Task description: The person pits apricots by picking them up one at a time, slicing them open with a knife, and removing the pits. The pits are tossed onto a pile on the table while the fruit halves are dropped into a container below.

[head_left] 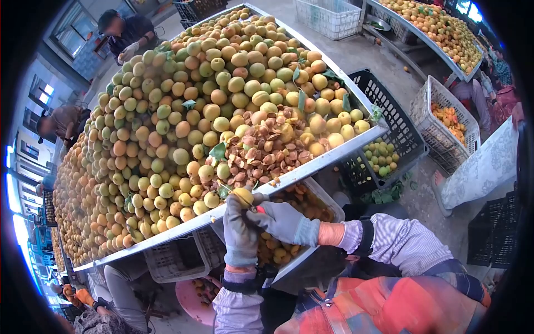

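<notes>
In a grey glove, my left hand (pixel 240 231) is closed around a yellow apricot (pixel 243 196) just over the table's near edge. My right hand (pixel 285 221), gloved as well, presses up against it, its fingers wrapped round a small tool with a red handle (pixel 258 209). The tool's working end is hidden by the fruit and fingers. Right beyond both hands lies a heap of brown apricot pits (pixel 267 150). Whole apricots (pixel 183 111) pile high over the metal-rimmed table (pixel 194 225). Under my wrists, a crate (pixel 325 199) holds split orange fruit.
A black crate (pixel 409 125) with small green fruit stands at the table's right corner. Below the table are a grey crate (pixel 167 270) and a pink basin (pixel 189 303). Co-workers sit along the far and left sides. A white crate (pixel 431 97) is farther right.
</notes>
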Tool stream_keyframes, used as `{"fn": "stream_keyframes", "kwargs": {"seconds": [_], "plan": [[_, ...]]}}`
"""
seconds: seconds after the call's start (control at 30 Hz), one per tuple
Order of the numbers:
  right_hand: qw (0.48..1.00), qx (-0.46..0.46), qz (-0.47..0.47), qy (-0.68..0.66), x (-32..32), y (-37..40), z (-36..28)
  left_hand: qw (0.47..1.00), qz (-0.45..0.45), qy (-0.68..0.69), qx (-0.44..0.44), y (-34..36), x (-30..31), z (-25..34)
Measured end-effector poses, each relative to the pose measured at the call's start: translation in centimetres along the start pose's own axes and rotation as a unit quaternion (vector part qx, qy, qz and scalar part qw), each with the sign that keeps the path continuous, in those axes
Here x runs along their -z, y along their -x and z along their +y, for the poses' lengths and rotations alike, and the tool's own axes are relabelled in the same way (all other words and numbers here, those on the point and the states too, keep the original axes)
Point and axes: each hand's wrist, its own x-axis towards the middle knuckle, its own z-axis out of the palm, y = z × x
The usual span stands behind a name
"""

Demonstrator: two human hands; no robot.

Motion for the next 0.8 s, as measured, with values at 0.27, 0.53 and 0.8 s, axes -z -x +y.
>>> {"fn": "stream_keyframes", "kwargs": {"seconds": [0.27,0.53,0.8], "plan": [[0.977,-0.089,-0.073,-0.178,0.4,0.1,-1.9,0.972,0.043,-0.232,-0.020,0.7,-1.4,2.1],[0.959,-0.122,-0.003,-0.254,3.8,-0.3,-5.4,0.981,0.025,-0.164,-0.102,0.6,-0.9,2.7],[0.990,-0.031,-0.002,-0.138,3.8,-1.7,-2.7,0.867,-0.045,-0.400,-0.293,1.6,-3.0,1.0]]}}
